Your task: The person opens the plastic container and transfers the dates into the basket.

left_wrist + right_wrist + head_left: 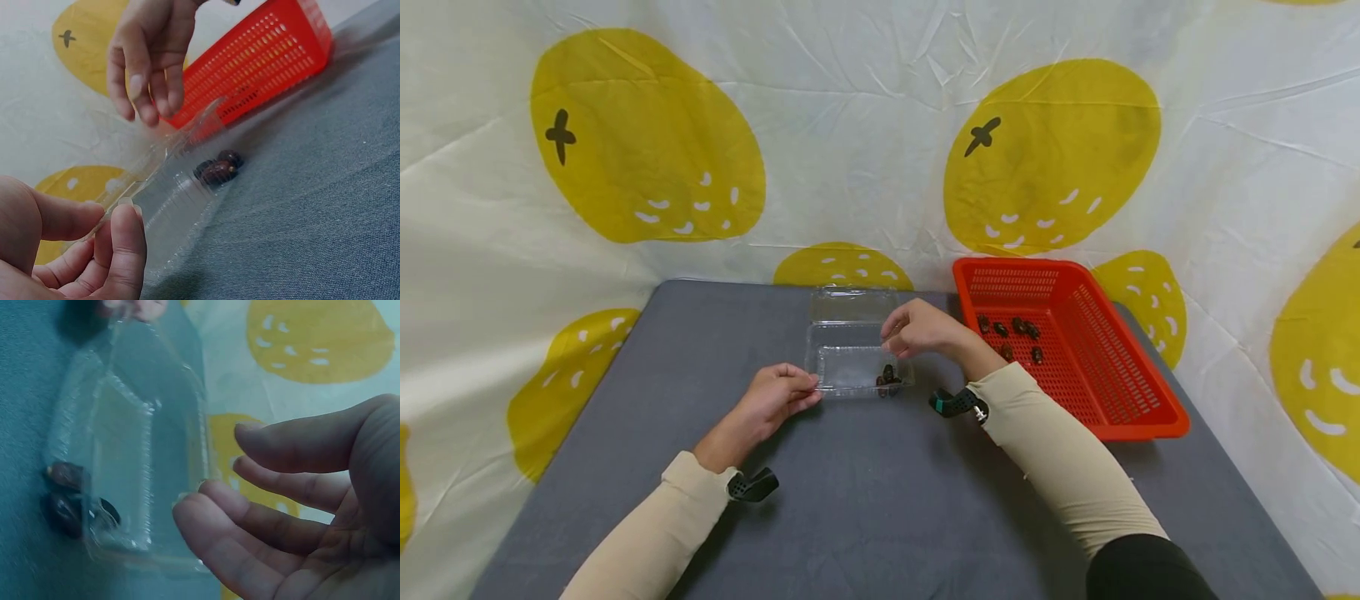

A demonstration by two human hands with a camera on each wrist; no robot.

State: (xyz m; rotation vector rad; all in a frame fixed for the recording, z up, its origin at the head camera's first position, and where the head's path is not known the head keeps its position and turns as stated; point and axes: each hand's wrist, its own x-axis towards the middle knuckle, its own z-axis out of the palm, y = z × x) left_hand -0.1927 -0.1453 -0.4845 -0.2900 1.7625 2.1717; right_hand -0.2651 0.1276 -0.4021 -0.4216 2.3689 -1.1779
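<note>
A clear plastic clamshell box (850,364) lies on the grey table with its lid (854,306) folded back. My left hand (777,395) pinches the box's near left rim between thumb and fingers, as the left wrist view shows. Dark brown dates (219,169), three by that view, sit together at the box's right end. Over that end hovers my right hand (922,327). In the right wrist view its thumb and fingers (206,525) are loosely bent and apart, with nothing between them.
To the right stands a red perforated plastic basket (1138,367), with several dates (1024,327) scattered on its floor. A white cloth (857,167) printed with yellow fruit hangs behind the table (865,517).
</note>
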